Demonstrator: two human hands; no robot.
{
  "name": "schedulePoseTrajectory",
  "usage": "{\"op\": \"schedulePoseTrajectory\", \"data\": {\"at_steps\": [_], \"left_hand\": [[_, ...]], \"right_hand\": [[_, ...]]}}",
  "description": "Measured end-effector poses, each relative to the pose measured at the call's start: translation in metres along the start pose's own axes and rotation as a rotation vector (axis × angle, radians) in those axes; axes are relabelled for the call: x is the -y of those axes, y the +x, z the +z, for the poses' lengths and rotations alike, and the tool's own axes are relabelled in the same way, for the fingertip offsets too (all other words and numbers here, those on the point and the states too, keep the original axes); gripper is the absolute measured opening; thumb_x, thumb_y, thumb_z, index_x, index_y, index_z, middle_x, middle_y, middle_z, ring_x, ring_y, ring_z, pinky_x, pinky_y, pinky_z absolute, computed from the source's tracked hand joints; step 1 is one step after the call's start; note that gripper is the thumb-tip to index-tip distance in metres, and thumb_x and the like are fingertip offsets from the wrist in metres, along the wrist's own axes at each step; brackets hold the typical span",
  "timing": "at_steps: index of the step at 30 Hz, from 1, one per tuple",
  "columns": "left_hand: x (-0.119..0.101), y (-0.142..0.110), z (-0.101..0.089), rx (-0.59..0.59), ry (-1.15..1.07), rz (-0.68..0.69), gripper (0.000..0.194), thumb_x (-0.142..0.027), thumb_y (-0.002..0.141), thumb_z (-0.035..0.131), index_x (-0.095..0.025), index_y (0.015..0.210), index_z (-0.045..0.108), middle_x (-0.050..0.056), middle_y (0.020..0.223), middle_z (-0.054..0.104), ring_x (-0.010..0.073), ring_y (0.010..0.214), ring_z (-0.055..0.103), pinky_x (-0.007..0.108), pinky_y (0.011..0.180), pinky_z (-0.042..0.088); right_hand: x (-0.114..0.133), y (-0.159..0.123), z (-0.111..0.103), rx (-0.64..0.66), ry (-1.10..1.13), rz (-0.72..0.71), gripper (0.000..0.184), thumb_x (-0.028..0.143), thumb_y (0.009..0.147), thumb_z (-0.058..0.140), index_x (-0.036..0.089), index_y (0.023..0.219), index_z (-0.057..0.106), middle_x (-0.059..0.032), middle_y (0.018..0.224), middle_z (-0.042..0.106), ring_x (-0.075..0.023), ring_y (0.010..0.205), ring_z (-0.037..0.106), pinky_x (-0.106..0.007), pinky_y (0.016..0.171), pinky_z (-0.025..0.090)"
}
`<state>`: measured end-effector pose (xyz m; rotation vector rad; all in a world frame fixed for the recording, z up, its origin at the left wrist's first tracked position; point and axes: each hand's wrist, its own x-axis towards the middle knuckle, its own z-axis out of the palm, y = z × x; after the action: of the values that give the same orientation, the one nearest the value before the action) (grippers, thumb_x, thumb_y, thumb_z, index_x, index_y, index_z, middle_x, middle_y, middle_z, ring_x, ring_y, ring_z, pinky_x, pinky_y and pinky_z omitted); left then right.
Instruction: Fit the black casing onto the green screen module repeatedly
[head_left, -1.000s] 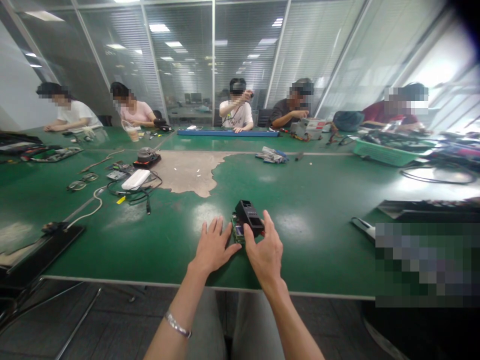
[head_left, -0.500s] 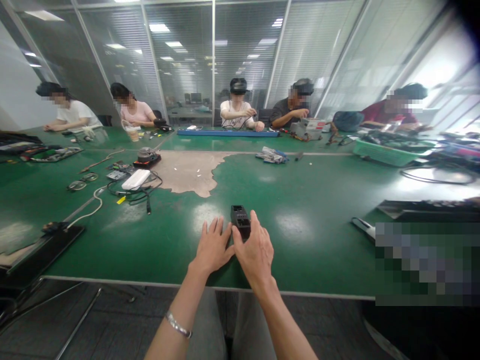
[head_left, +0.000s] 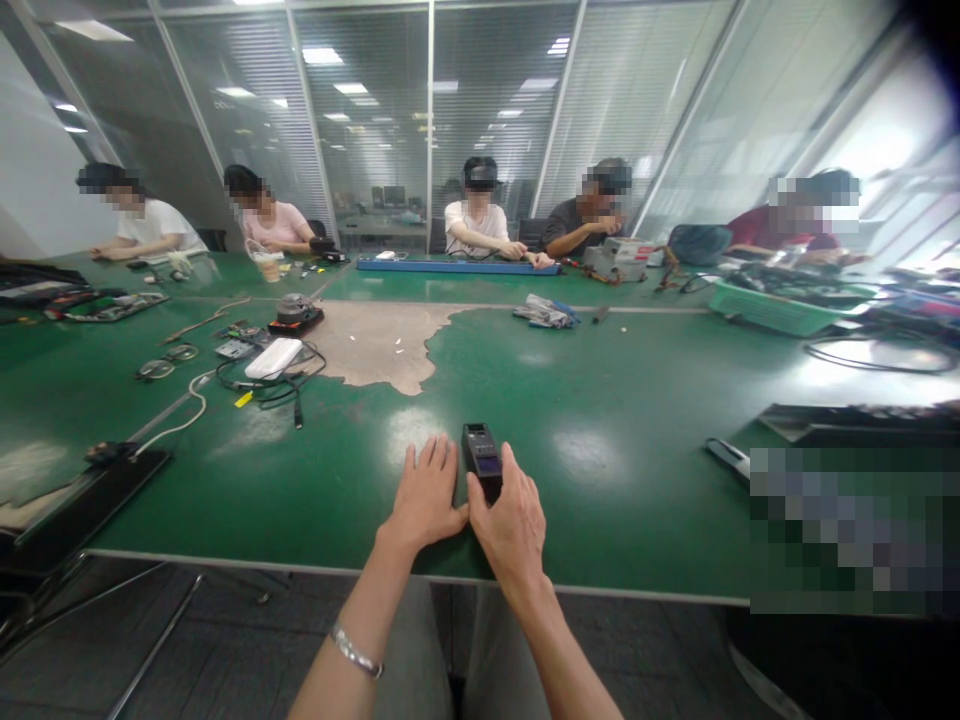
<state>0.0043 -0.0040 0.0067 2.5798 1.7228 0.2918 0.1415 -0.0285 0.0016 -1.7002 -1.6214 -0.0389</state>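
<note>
A small black device (head_left: pixel 481 457) with a bluish screen lies on the green table (head_left: pixel 615 470) close to the front edge. My right hand (head_left: pixel 512 519) curls over its near end, thumb and fingers pressed on it. To its left, my left hand (head_left: pixel 425 496) rests flat on the table with the fingers stretched out, touching the device's left side. A metal bracelet (head_left: pixel 355 650) shows on my left wrist. The circuit board under the black cover is hidden.
A white box with black cables (head_left: pixel 271 362) and small parts lie at the left. A black tray (head_left: pixel 82 500) sits at the near left corner, another dark tray (head_left: pixel 847 418) at the right. Several people sit along the far side, near a blue bar (head_left: pixel 457 266) and a green basket (head_left: pixel 772 305).
My right hand brought the black cover down from a tilt onto the green circuit board, which no longer shows. The device now lies flat. My left hand stayed flat beside it.
</note>
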Motion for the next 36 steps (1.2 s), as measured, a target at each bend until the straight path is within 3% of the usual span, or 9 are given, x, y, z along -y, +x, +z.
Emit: {"op": "schedulePoseTrajectory", "data": {"at_steps": [10, 15, 36], "left_hand": [[0.001, 0.001, 0.001, -0.015, -0.011, 0.002, 0.075, -0.045, 0.085, 0.048, -0.012, 0.15, 0.029, 0.015, 0.16, 0.024, 0.0334, 0.147, 0.017, 0.055, 0.118, 0.009], [0.001, 0.0, 0.001, -0.016, -0.015, -0.008, 0.069, -0.048, 0.091, 0.041, -0.013, 0.15, 0.03, 0.014, 0.159, 0.025, 0.0329, 0.147, 0.018, 0.056, 0.118, 0.011], [0.003, 0.001, 0.001, -0.003, 0.0, -0.015, 0.072, -0.051, 0.092, 0.039, -0.01, 0.15, 0.029, 0.016, 0.159, 0.025, 0.0323, 0.147, 0.017, 0.055, 0.118, 0.01]], "right_hand": [[-0.005, 0.0, 0.003, 0.002, 0.083, -0.036, 0.075, 0.048, 0.087, 0.057, 0.007, 0.146, 0.035, -0.0199, 0.13, 0.059, -0.0311, 0.116, 0.054, -0.045, 0.095, 0.047], [-0.005, 0.002, 0.004, -0.019, 0.122, -0.033, 0.078, 0.049, 0.087, 0.057, 0.007, 0.147, 0.033, -0.0208, 0.135, 0.056, -0.0314, 0.118, 0.053, -0.047, 0.099, 0.045], [0.005, 0.003, 0.003, 0.052, -0.013, 0.062, 0.075, 0.045, 0.09, 0.05, 0.006, 0.15, 0.027, -0.021, 0.122, 0.063, -0.0307, 0.103, 0.061, -0.041, 0.085, 0.049]]}}
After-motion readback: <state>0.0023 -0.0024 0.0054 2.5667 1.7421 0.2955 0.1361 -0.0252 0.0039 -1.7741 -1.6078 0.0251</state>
